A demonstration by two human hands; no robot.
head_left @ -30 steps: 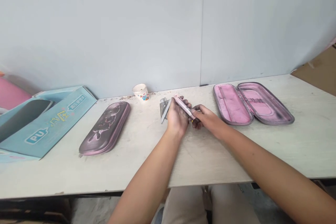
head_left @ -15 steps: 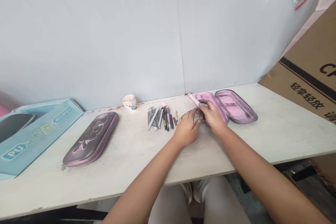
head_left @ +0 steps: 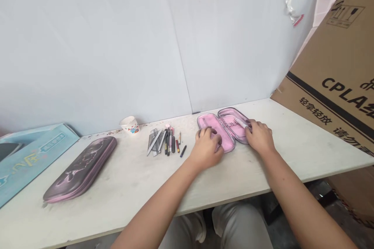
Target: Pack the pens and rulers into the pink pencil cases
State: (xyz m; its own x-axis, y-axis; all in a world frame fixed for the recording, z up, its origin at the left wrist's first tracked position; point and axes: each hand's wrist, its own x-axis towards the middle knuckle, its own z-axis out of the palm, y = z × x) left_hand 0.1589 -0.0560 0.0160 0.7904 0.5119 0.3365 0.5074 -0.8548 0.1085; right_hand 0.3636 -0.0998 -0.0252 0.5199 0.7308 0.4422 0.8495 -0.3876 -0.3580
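Note:
An open pencil case (head_left: 233, 148) with a pink lining and dark rim lies on the table, its two halves spread flat. My left hand (head_left: 207, 149) is on the left half, fingers curled over its near-left edge. In my right hand (head_left: 260, 137) is a thick pale pink pen (head_left: 241, 123), held by one end. The pen lies over the right half, near the row of elastic loops (head_left: 233, 123). To the left of the case are several pens (head_left: 170, 142), a red pencil stub (head_left: 177, 146), a short dark pen (head_left: 183, 151) and clear rulers (head_left: 156, 140).
A closed dark pencil case (head_left: 83, 167) with pink trim lies at the left, beside a light blue box (head_left: 35, 159). A paper cup (head_left: 129, 125) stands near the wall. A big cardboard box (head_left: 330, 81) leans at the right end of the table (head_left: 318, 140).
My hands have moved apart. The right carried the pink pen over to the right half of the open case; the left came onto the left half. My view has shifted to the right.

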